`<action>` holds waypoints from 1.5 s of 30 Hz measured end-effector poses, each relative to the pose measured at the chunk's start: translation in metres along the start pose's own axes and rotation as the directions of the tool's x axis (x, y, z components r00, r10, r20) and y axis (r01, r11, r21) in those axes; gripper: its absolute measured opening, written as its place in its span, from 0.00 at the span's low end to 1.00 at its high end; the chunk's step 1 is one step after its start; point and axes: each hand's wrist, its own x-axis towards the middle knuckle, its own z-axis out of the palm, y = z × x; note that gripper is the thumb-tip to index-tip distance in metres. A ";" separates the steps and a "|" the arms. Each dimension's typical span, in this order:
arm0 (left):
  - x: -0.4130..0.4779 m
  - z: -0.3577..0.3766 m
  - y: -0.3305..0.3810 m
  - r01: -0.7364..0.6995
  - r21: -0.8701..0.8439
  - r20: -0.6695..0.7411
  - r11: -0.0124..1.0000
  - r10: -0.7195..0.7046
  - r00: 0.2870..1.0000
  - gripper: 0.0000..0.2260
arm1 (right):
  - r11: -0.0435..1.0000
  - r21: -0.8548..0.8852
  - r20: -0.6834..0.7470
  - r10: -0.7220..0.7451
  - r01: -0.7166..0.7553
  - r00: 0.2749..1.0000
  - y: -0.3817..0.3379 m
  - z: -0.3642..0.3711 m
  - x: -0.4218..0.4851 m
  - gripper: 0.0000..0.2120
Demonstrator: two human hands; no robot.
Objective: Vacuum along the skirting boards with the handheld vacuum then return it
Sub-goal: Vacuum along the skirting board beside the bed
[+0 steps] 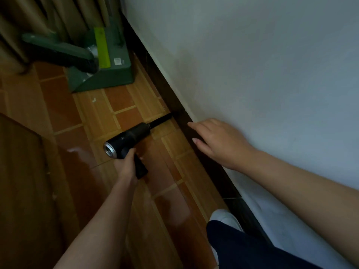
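My left hand (pixel 127 165) is shut on the grip of a black handheld vacuum (pixel 130 137) with a silver rear cap. Its thin black nozzle (pixel 162 119) points up and right, and its tip meets the dark skirting board (pixel 175 102) at floor level. That board runs diagonally from the top centre to the bottom right, under a pale wall (pixel 252 65). My right hand (pixel 218 143) is open, fingers spread, resting flat against the wall just above the skirting board, to the right of the nozzle.
A green dustpan (pixel 108 74) with a green brush (pixel 64 52) lies on the wooden floor near beige curtains (pixel 38 20) at the top left. A brown wooden panel (pixel 21 181) fills the left edge. My white shoe (pixel 226 217) and dark trouser leg (pixel 252 249) sit bottom right.
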 end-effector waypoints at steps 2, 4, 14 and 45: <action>-0.002 -0.002 0.000 -0.007 0.010 -0.004 1.000 0.007 1.000 0.19 | 1.000 -0.003 0.011 0.013 -0.013 1.000 0.002 -0.004 -0.003 0.21; -0.003 -0.002 0.002 -0.018 0.017 -0.004 1.000 0.018 1.000 0.18 | 1.000 -0.007 0.019 0.026 -0.026 0.999 0.002 -0.006 -0.006 0.22; -0.011 0.002 0.003 -0.030 0.014 -0.001 0.999 0.030 1.000 0.20 | 0.998 -0.065 0.030 -0.018 0.020 0.999 0.001 -0.012 -0.021 0.24; -0.026 0.003 -0.027 -0.165 -0.024 -0.027 0.986 0.164 0.986 0.21 | 0.962 0.253 -0.184 0.151 -0.101 0.971 0.002 0.046 -0.083 0.22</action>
